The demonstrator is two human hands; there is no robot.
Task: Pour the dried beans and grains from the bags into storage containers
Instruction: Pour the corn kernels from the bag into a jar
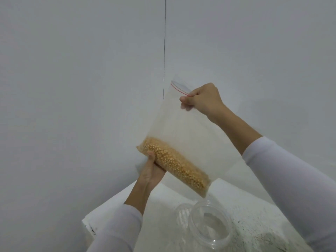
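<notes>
I hold a clear zip-lock bag (183,128) in the air above and slightly behind the open plastic jar (211,226), which stands on the white table (254,220). My right hand (201,100) is closed in a pinch on the upper corner of the bag, at the red seal line (179,90). My left hand (151,171) supports the bag from below, palm under the filled bottom edge and thumb curled up against its near face. The yellow dried grains (174,163), possibly corn kernels, all lie settled along the lower edge of the bag, which hangs tilted with its bottom corner closest to the jar mouth. I cannot tell whether the seal is open or closed. The jar appears empty: no grains are visible inside it. A second clear piece, perhaps the lid (183,213), lies just beside the jar on its left. Judged status: pouring of this bag has not started; opening or inverting the bag over the jar mouth remains, and no further bags are in view.
</notes>
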